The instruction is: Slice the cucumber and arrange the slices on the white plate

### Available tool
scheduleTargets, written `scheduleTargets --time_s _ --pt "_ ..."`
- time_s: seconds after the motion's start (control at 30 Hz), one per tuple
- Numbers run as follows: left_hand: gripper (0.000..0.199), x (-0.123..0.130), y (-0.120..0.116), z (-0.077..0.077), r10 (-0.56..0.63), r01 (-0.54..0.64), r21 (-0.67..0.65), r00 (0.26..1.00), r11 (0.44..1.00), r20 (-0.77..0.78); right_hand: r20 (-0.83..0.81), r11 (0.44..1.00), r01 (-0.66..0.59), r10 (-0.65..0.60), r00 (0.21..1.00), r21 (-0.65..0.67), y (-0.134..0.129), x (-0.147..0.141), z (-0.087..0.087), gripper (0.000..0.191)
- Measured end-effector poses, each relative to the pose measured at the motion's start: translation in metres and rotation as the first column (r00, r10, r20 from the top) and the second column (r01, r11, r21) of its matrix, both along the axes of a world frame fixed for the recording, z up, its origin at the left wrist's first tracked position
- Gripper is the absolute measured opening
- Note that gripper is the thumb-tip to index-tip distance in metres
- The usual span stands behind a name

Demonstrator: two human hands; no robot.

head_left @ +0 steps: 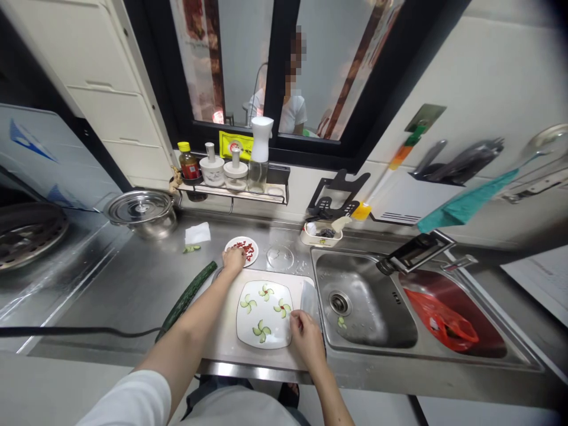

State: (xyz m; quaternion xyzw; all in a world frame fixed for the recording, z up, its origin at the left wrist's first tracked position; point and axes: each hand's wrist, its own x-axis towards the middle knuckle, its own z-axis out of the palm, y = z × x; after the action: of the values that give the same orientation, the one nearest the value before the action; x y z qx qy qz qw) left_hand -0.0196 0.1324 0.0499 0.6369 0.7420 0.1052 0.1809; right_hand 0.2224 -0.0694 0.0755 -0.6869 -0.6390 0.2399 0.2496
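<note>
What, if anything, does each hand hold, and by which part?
Cannot be told: left hand at red pieces, right hand at the edge of the square plate.

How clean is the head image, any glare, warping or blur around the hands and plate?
Head view: bright glare on the steel sink basin; head view: wide-angle distortion slants the window frame; head view: left hand, right hand and white plate look fairly clear, but the red bits run together.

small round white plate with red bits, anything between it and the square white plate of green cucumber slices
Nothing visible: only silver metal counter and pale rectangular cutting board separate the small round white plate and square white plate. The left hand is at the red bits.
</note>
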Motion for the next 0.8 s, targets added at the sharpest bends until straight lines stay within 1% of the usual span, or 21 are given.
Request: scheduleTargets --time_s 0.33,0.4,0.47,0.53,0.63,0.7,0.8 --pt "0.030 -0.002 0.002 -0.010 -0.097 0.097 0.047 0.995 0.994 -0.005 0.028 1.000 -0.013 0.013 1.000 -0.005 -0.006 0.000 0.009 0.032" --pt "0.031 -0.003 0.003 -0.012 -0.095 0.095 0.048 0.995 0.994 0.002 0.038 1.000 -0.018 0.018 0.999 0.002 -0.007 -0.001 0.011 0.032" --pt "0.033 -0.004 0.004 -0.013 -0.067 0.065 0.055 0.997 0.996 0.032 0.046 1.000 -0.025 0.024 0.999 0.017 -0.007 -0.002 0.013 0.031" --pt "0.033 -0.006 0.004 -0.015 -0.028 0.021 0.070 0.994 0.997 0.105 0.055 0.999 -0.034 0.033 0.998 0.028 -0.007 -0.002 0.015 0.031" --pt "0.029 -0.010 0.000 -0.017 0.018 -0.044 0.084 0.957 0.996 0.289 0.058 0.999 -0.039 0.038 0.998 0.026 -0.007 -0.003 0.019 0.030" --pt "0.024 -0.011 -0.006 -0.017 0.041 -0.084 0.084 0.904 0.993 0.425 0.055 0.999 -0.028 0.027 0.998 0.023 -0.007 -0.003 0.020 0.029" --pt "0.021 -0.011 -0.017 -0.014 0.048 -0.132 0.096 0.795 0.987 0.605 0.062 1.000 -0.025 0.024 0.998 0.014 -0.006 -0.002 0.021 0.029"
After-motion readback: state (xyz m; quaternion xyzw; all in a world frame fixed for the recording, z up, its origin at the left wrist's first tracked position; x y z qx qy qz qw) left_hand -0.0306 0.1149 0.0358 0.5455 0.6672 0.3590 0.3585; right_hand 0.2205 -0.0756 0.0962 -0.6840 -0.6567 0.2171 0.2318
